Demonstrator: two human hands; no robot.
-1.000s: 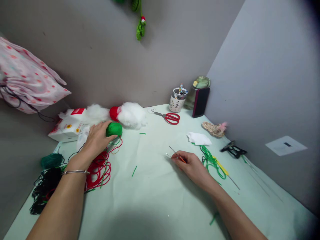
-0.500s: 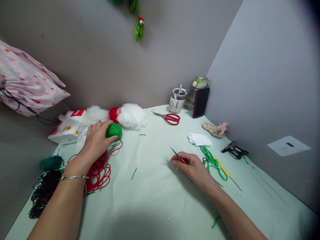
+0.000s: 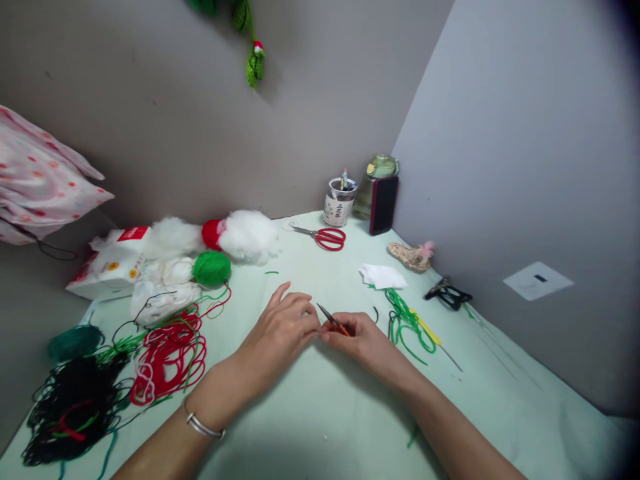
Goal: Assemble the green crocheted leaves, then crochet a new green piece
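Note:
My right hand (image 3: pixel 363 341) is closed round a thin metal crochet hook (image 3: pixel 327 316) with an orange grip, its tip pointing up and left. Beside it, my left hand (image 3: pixel 283 330) meets the right one at the hook, fingertips pinched near the shaft and index finger raised. I cannot make out whether anything lies between those fingertips. A green yarn ball (image 3: pixel 212 268) sits alone on the pale green table cover (image 3: pixel 320 413), to the left of both hands.
Red yarn (image 3: pixel 170 353), black yarn (image 3: pixel 70 403) and a dark green ball (image 3: pixel 75 341) lie at the left. White stuffing (image 3: pixel 247 235), red scissors (image 3: pixel 323 236), a pen cup (image 3: pixel 339 200), a phone (image 3: pixel 383 204), loose green yarn (image 3: pixel 407 323) and a black clip (image 3: pixel 447 293) ring the hands.
My left hand let go of the green yarn ball and moved right to meet my right hand at the hook. The view shifted right.

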